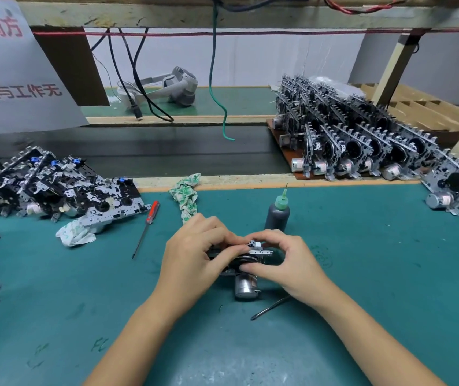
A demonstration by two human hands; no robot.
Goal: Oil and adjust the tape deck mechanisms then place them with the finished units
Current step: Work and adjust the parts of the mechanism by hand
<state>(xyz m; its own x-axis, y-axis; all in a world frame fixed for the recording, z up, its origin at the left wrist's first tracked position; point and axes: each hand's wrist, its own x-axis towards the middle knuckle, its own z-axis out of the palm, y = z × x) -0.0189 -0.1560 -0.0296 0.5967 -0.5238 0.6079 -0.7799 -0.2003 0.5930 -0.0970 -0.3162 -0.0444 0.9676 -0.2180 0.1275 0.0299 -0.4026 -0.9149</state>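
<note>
Head view: a tape deck mechanism point(246, 263) sits on the green bench point(376, 274) at the centre of the picture, its silver motor point(246, 286) pointing toward six o'clock. Both hands are on it. The left hand point(197, 254) comes in from seven o'clock, its grip grasping the left end of the mechanism with curled fingers over the top edge. The right hand point(289, 263) comes in from five o'clock, its grip pinching the right end, forefinger and thumb curled round the small metal parts on top.

Just behind the hands at twelve o'clock stands a dark oil bottle point(277, 214) with a green needle cap, upright. A crumpled green-and-white rag point(186, 200) lies at eleven o'clock from the mechanism, and a red-handled screwdriver point(147, 225) lies at ten o'clock, tip toward the person. A thin metal tool point(271, 307) lies on the bench at five o'clock, partly under the right wrist.

At nine to ten o'clock a loose pile of mechanisms point(55, 188) rests on the bench, with a second rag point(76, 234) beside it. At one to two o'clock, rows of mechanisms point(362, 135) stand upright on a brown board point(285, 154), with more point(458, 185) on the bench at three o'clock.
</note>
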